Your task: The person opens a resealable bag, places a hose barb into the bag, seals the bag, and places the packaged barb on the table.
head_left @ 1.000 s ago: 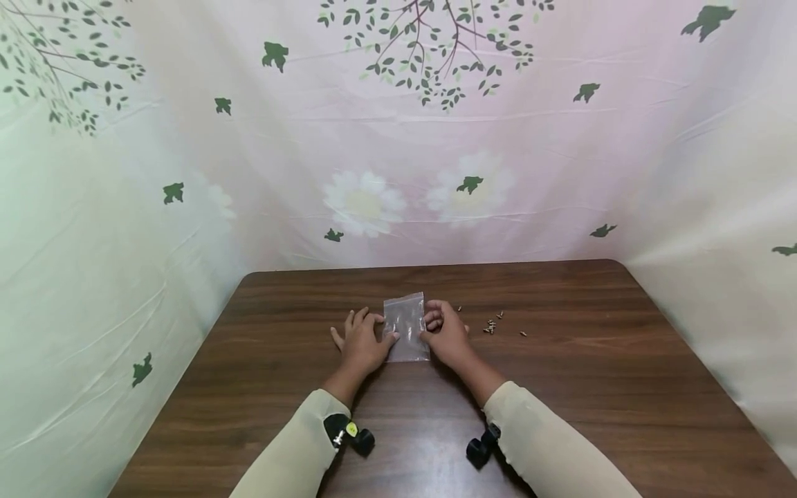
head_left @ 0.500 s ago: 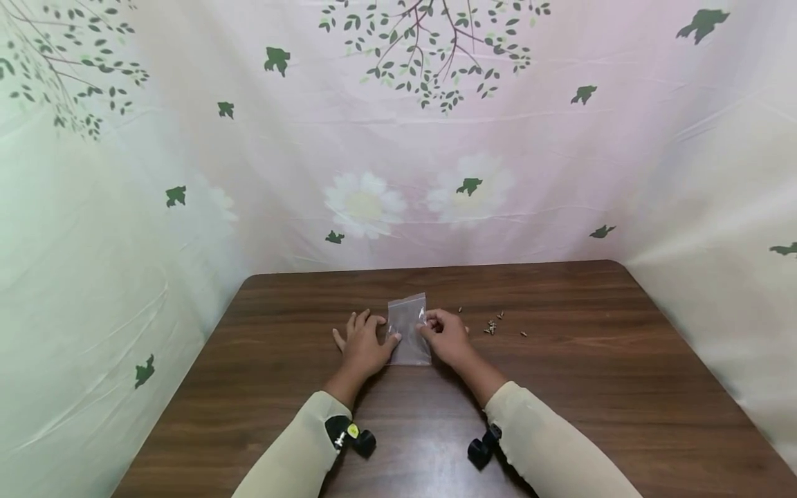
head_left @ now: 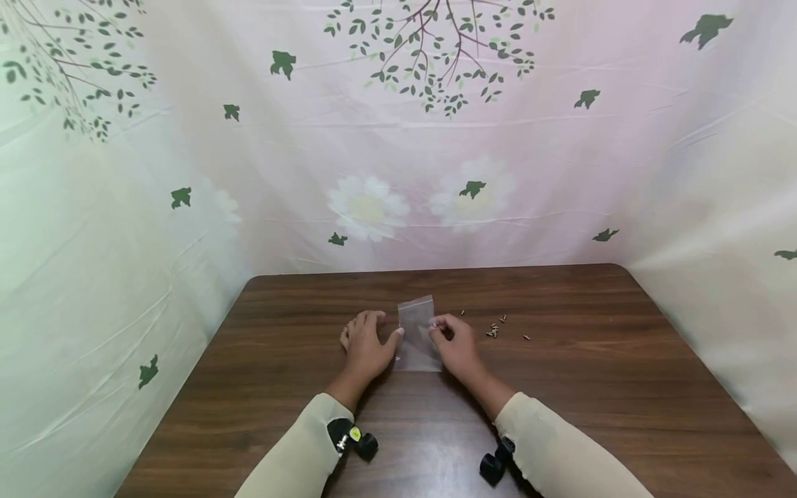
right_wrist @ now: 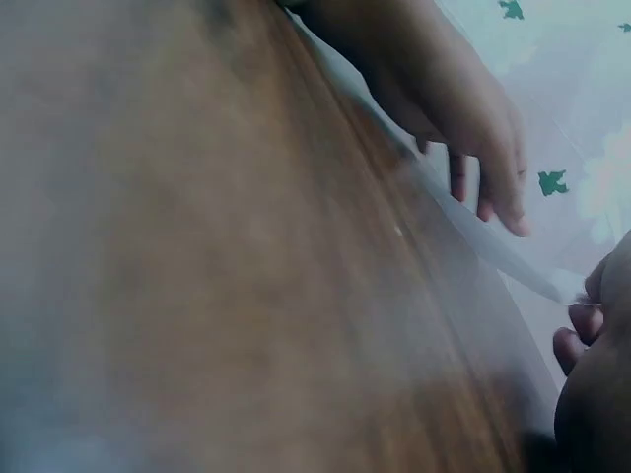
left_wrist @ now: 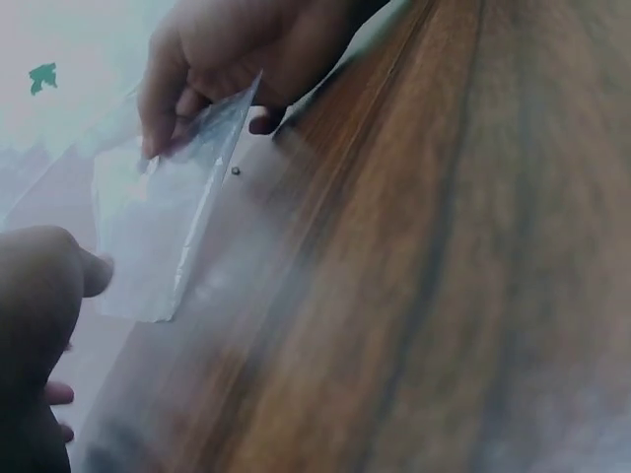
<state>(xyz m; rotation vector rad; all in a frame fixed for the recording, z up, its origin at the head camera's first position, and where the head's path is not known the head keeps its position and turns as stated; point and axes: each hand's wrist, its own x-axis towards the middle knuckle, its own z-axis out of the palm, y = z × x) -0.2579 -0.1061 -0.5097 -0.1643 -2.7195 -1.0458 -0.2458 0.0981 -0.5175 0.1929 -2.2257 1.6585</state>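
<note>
The right hand [head_left: 457, 351] has its grip pinched on the right edge of the bag [head_left: 416, 351]; the left hand [head_left: 369, 348], fingers loose, sets its thumb at the left edge. Metal bits [head_left: 494, 330] lie right of the bag on the table [head_left: 579, 387]. Working the bag open, I'd guess; next wants light, steady fingers.

The bag [head_left: 416, 351] fills the gap between the left hand [head_left: 366, 346] and the right hand [head_left: 459, 347], blocking a straight pass between them. Metal bits [head_left: 494, 330] lie in the way, right of the right hand. A hand could cross the worktop [head_left: 268, 373] on the left; cloth [head_left: 398, 249] bars the far side.
</note>
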